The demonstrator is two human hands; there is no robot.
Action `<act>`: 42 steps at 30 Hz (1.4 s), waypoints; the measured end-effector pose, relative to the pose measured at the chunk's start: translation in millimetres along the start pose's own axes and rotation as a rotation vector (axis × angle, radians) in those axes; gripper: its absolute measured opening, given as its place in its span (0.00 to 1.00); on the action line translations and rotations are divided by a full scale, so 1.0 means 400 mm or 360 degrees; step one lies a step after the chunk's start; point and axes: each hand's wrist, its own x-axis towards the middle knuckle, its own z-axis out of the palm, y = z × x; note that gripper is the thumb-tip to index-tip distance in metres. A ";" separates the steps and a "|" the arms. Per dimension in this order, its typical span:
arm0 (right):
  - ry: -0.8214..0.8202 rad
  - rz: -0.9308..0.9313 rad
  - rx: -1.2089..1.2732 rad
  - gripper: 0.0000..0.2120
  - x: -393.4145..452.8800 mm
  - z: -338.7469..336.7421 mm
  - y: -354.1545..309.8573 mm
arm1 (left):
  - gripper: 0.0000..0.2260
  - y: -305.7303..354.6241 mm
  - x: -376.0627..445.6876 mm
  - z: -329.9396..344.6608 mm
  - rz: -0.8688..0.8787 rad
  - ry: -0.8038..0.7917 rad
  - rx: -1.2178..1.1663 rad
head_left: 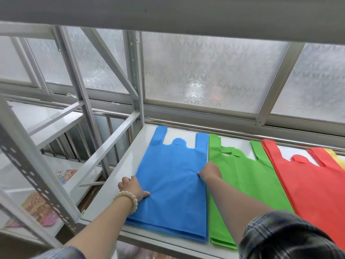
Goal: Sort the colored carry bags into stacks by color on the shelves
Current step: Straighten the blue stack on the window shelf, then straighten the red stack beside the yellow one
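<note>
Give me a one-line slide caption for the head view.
Both hands, left hand and right hand, on the blue stack, beside green and red stacks.
</note>
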 end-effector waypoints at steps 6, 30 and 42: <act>-0.0008 -0.0068 0.0042 0.17 -0.032 -0.034 0.016 | 0.42 0.031 0.000 -0.020 -0.0118 -0.0037 0.0105; -0.0095 -0.0222 -0.0189 0.14 -0.089 -0.029 0.059 | 0.40 0.019 0.008 0.051 0.0077 0.0066 -0.0208; 0.0199 -0.0009 0.0347 0.18 -0.088 -0.164 0.230 | 0.33 0.214 -0.133 0.108 0.0485 0.0332 -0.0398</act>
